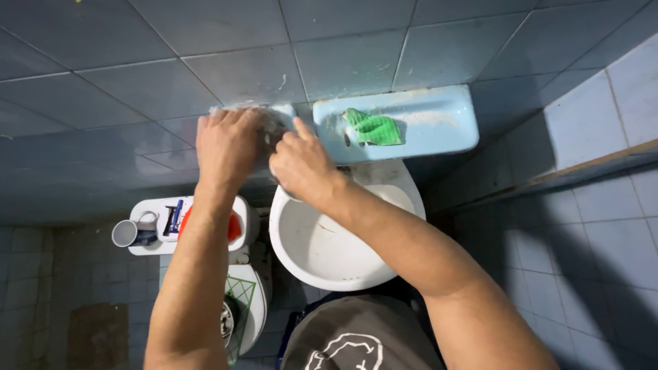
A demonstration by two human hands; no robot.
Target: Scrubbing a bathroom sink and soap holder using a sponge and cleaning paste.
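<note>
Left hand (229, 147) lay palm-down, fingers spread flat over left end of pale blue tank top (411, 123), gripping nothing visible. Right hand (301, 164) curled beside it, touching; possibly pinched something small, view too poor to tell. Green cloth (373, 128) sat crumpled on tank top (right of both hands). White toilet bowl (322, 253) below. Grey mug (127, 233) on white stand (147, 209), left.

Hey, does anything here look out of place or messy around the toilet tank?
A crumpled green cloth lies on the light blue tank lid, which shows whitish smears. Both hands, left and right, press at the lid's left end.
</note>
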